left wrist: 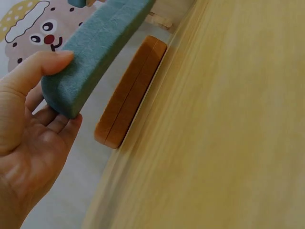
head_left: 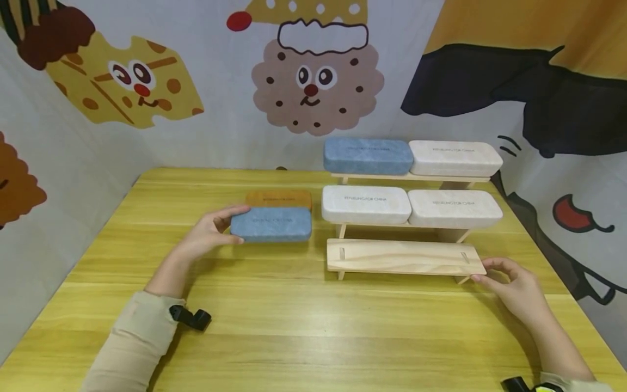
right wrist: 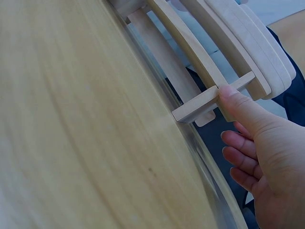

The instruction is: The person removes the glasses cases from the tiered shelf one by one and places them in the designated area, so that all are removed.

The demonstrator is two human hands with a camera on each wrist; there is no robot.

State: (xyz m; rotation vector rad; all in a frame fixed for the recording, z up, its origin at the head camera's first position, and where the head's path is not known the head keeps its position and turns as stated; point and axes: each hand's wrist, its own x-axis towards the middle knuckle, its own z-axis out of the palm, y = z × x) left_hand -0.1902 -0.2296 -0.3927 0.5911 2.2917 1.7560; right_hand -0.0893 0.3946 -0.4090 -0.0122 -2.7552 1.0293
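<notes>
My left hand (head_left: 208, 234) grips a blue glasses case (head_left: 271, 224) by its left end, thumb on one side and fingers on the other. The left wrist view shows this case raised off the table, above an orange glasses case (left wrist: 131, 93) that stays on the tabletop. A three-tier wooden rack (head_left: 406, 258) stands to the right, its lowest shelf bare. At that shelf's right end, my right hand (head_left: 519, 286) pinches the corner; the right wrist view shows the thumb (right wrist: 228, 93) on the shelf edge.
On the rack's middle shelf sit two white cases (head_left: 367, 204). The top shelf bears another blue case (head_left: 368, 156) beside a white case (head_left: 455, 158). The wooden table (head_left: 313, 332) ends at a cartoon-printed curtain (head_left: 220, 147) behind and on both sides.
</notes>
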